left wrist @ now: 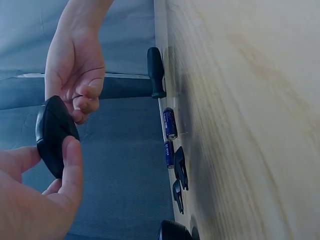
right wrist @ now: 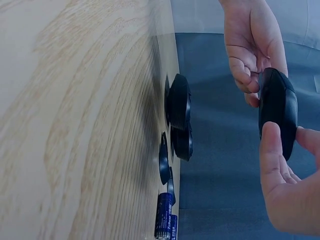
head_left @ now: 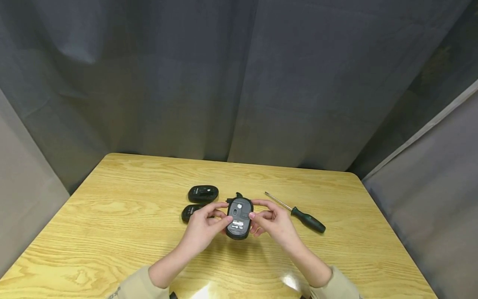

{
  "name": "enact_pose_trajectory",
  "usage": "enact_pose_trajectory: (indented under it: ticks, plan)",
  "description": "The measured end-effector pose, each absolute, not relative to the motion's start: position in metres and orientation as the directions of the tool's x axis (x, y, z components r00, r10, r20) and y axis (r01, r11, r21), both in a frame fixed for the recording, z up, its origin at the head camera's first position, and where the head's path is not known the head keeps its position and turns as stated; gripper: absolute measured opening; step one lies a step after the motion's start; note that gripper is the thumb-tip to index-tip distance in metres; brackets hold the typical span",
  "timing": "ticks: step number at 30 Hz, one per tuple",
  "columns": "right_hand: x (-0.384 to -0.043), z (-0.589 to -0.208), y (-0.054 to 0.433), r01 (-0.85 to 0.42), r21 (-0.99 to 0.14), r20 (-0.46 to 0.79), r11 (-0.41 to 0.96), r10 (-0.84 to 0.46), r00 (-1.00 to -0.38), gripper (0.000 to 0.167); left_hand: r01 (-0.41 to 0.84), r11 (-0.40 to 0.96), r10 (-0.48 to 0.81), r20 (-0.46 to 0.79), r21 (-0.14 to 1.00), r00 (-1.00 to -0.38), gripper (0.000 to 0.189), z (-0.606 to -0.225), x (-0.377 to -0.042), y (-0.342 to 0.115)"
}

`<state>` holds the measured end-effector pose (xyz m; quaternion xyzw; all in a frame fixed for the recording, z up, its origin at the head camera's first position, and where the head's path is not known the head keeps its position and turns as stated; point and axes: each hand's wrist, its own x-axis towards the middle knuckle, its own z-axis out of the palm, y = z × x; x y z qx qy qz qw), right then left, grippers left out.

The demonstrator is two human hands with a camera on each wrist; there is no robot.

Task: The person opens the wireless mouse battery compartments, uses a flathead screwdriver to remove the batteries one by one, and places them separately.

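Note:
A black computer mouse point(head_left: 239, 224) is held up above the table, its labelled underside turned towards me in the head view. My left hand point(head_left: 203, 228) pinches its left edge between thumb and fingers. On the opposite edge, my right hand point(head_left: 278, 226) grips it the same way. In the left wrist view the mouse point(left wrist: 51, 132) is seen side-on, apart from the table. Behind it, mostly hidden in the head view, small black plastic pieces point(left wrist: 180, 167) and two blue batteries point(left wrist: 170, 123) lie on the table.
Two more black mice lie left of centre, the farther mouse point(head_left: 203, 194) underside up and the nearer mouse point(head_left: 188, 213) partly behind my left hand. A screwdriver point(head_left: 308, 219) with a dark green handle lies on the right of the wooden table point(head_left: 130, 216). Grey curtains point(head_left: 186, 83) hang behind.

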<state>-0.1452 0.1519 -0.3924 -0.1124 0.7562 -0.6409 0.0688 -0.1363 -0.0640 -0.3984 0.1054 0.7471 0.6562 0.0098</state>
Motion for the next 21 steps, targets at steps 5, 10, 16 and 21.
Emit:
enact_pose_trajectory:
  ticks: [5, 10, 16, 21]
  plan:
    - [-0.145, -0.393, 0.153, -0.077, -0.985, 0.033, 0.157, -0.261, -0.965, 0.047, 0.125, 0.118, 0.202, 0.099, 0.985, -0.974, 0.040, -0.397, -0.139, -0.066]
    - [-0.145, -0.392, 0.153, -0.074, -0.987, 0.031, 0.142, -0.282, -0.959, 0.045, 0.094, 0.106, 0.241, 0.066, 0.990, -0.968, 0.041, -0.394, -0.142, -0.069]
    - [-0.145, -0.391, 0.154, -0.054, -0.989, 0.007, 0.136, -0.325, -0.946, 0.045, 0.062, 0.136, 0.273, 0.023, 0.989, -0.962, 0.036, -0.393, -0.147, -0.073]
    - [-0.145, -0.391, 0.155, -0.015, -0.988, -0.042, 0.153, -0.367, -0.929, 0.048, 0.071, 0.178, 0.310, 0.012, 0.981, -0.951, 0.036, -0.392, -0.149, -0.077]
